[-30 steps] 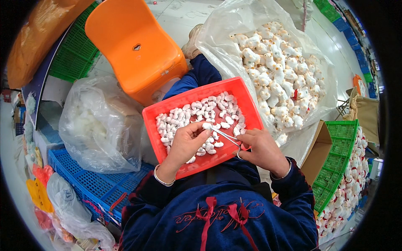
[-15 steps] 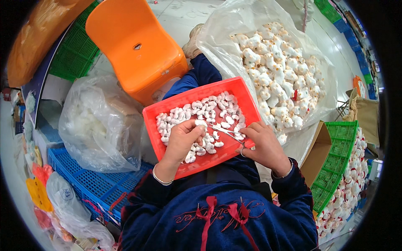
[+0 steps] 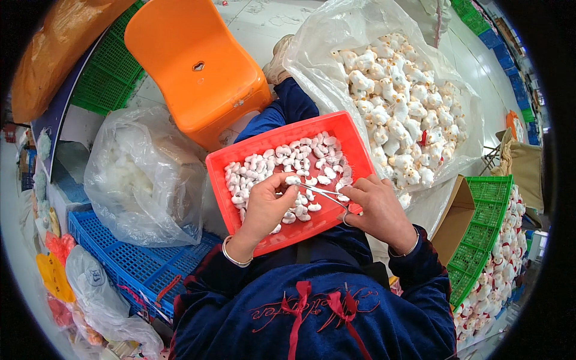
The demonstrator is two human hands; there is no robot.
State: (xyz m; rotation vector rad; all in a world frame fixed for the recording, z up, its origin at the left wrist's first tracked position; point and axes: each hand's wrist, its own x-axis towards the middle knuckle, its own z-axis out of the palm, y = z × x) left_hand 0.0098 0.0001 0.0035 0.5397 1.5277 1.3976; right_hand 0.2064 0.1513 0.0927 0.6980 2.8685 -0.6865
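Note:
A shallow red plastic tray (image 3: 354,133) rests on my lap with many small white plush pieces (image 3: 255,165) in it. Over its middle, my left hand (image 3: 267,207) pinches one white plush piece (image 3: 292,180) between thumb and fingertips. My right hand (image 3: 375,207) grips silver scissor-handled forceps (image 3: 327,193), with the fingers around the handle loops. Their long thin jaws stand slightly apart and point left, the tips at the plush piece in my left hand. Whether the tips are inside the piece is too small to tell.
An orange chair (image 3: 195,72) stands ahead on the left. A clear bag (image 3: 312,54) full of white plush toys (image 3: 396,114) lies ahead right. At left are a bag of white stuffing (image 3: 129,174) and a blue crate (image 3: 138,264); a green crate (image 3: 480,240) and cardboard box (image 3: 454,219) are at right.
My left thumb and fingers have shifted slightly around the plush piece, which sits a little further right. The forceps' jaws look wider apart and a bit lower.

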